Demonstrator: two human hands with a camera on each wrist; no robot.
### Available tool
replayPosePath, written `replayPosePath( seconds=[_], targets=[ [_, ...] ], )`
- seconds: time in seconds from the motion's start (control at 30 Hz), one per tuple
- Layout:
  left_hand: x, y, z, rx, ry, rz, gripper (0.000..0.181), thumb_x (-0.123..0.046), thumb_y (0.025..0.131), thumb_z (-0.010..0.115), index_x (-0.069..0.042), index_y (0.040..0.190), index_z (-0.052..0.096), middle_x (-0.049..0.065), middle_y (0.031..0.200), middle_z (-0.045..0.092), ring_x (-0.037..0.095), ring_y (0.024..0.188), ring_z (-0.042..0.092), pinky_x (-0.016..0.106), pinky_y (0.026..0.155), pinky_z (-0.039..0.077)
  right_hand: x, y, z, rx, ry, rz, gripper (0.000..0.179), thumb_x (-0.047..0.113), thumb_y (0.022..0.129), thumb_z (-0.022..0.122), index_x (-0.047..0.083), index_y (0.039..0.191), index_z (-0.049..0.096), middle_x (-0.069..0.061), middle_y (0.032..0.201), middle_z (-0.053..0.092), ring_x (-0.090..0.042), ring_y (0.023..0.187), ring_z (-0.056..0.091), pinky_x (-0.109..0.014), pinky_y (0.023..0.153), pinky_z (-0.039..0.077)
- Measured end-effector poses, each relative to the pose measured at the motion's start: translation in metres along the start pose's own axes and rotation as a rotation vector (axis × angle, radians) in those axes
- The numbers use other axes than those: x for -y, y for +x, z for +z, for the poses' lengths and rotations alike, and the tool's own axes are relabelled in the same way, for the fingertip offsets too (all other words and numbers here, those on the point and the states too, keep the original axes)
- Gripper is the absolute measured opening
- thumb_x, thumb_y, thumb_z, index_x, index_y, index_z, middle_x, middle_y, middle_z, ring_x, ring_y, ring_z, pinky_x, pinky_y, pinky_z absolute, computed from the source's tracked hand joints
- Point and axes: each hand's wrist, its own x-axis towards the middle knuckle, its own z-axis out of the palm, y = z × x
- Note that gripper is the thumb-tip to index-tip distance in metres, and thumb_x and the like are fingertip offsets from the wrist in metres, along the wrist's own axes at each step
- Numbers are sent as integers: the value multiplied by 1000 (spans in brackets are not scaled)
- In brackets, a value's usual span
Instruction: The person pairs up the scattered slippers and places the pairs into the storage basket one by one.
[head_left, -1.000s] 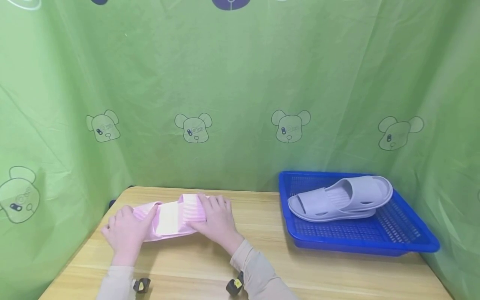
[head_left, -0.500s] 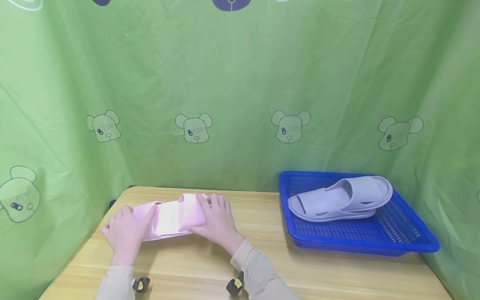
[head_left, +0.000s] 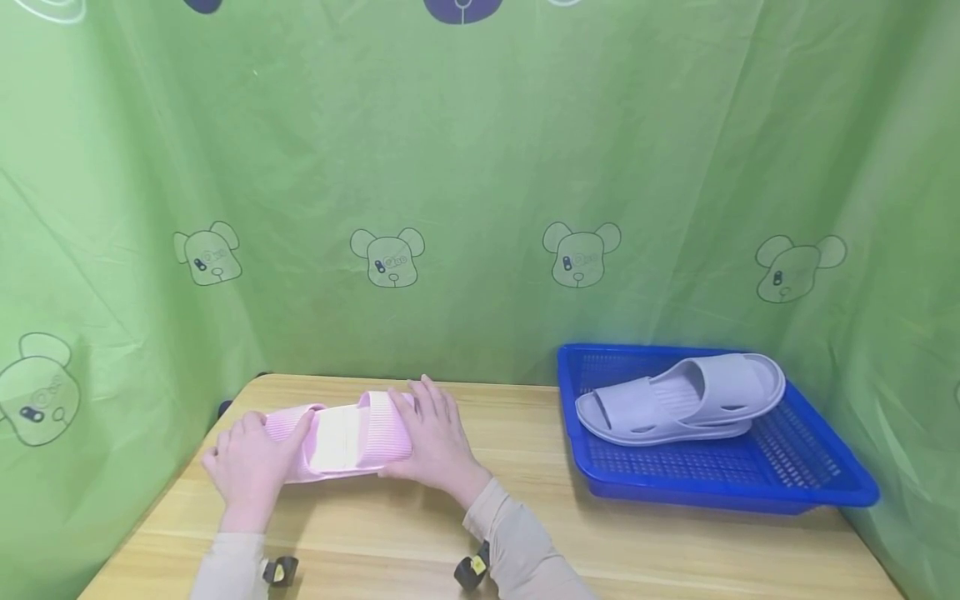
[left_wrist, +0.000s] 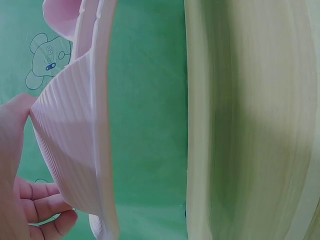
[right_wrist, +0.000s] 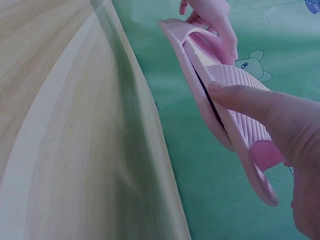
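Note:
A pair of pink ribbed slippers is held together over the left part of the table, long side across. In the right wrist view, two soles lie one against the other with a dark narrow gap between them. My left hand grips the strap at the left end, its thumb on the ribbed top and fingertips at the strap's edge. At the right end, my right hand holds the pair, thumb along the sole's side; its other fingers reach up past the strap.
To the right stands a blue plastic basket, with two grey slippers stacked inside. The wooden table meets a green patterned curtain at the back. Small black devices sit at both wrists.
My right hand's fingers have lifted and straightened a little at the right end of the pink slippers. The left hand and the basket have stayed in place.

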Motion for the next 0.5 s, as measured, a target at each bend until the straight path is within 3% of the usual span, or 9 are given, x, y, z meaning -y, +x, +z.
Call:
replayPosePath(
  seconds=[0.27,0.5],
  targets=[
    [0,0,0,-9,5,21,94,-82,75,53,2,115,57,26,110,64,40,99,56,52,87,32,-2,-1,1,49,31,-23,122,65,59,82,23,155,21,-9,155,30,-33,151,15,-55,122,14],
    [1,1,1,-27,-1,34,91,-83,75,53,1,111,58,25,108,64,39,98,55,51,85,32,-3,0,2,38,53,-47,123,62,58,84,21,155,20,-8,149,37,-30,145,28,-53,120,25]
  ],
)
